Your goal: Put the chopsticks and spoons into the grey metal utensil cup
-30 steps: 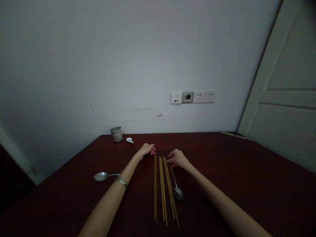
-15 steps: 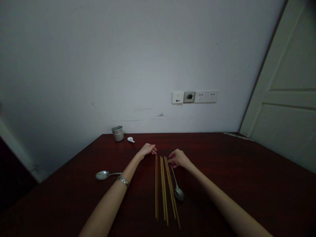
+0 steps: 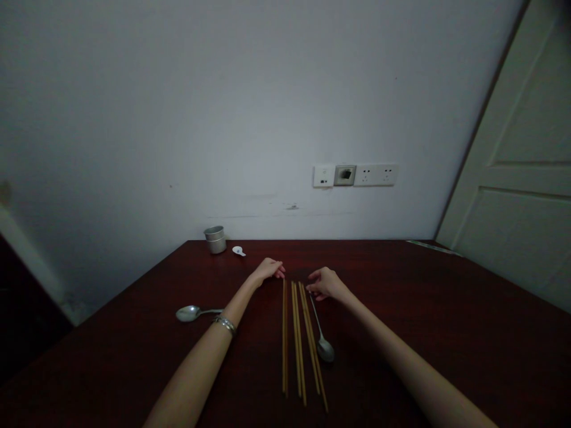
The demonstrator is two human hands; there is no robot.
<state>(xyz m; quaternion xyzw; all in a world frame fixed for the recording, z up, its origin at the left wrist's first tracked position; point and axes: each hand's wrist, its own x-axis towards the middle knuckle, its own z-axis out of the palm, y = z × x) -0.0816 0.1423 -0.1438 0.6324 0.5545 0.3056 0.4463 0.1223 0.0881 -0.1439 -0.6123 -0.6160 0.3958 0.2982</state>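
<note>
Several wooden chopsticks (image 3: pixel 298 345) lie in pairs on the dark red table, fanning slightly toward me. My left hand (image 3: pixel 270 269) is at the far end of the leftmost pair, fingers loosely stretched and slightly bent. A fingertip is close to the chopstick ends; I cannot tell whether it touches them. Right of the chopsticks lies a long-handled metal spoon (image 3: pixel 325 349), bowl toward me. My right hand (image 3: pixel 325 283) pinches the far end of its handle. A larger metal spoon (image 3: pixel 189 313) lies to the left, its handle end hidden behind my left forearm.
A metal cup (image 3: pixel 216 240) stands at the table's back left, with a small white spoon (image 3: pixel 238 251) beside it. The wall behind carries a row of sockets (image 3: pixel 375 175). A white door (image 3: pixel 521 178) is at the right.
The view has shifted slightly, moving everything a little to the right. My right fingers have shifted slightly at the spoon's handle end; the chopsticks and spoons keep their layout.
</note>
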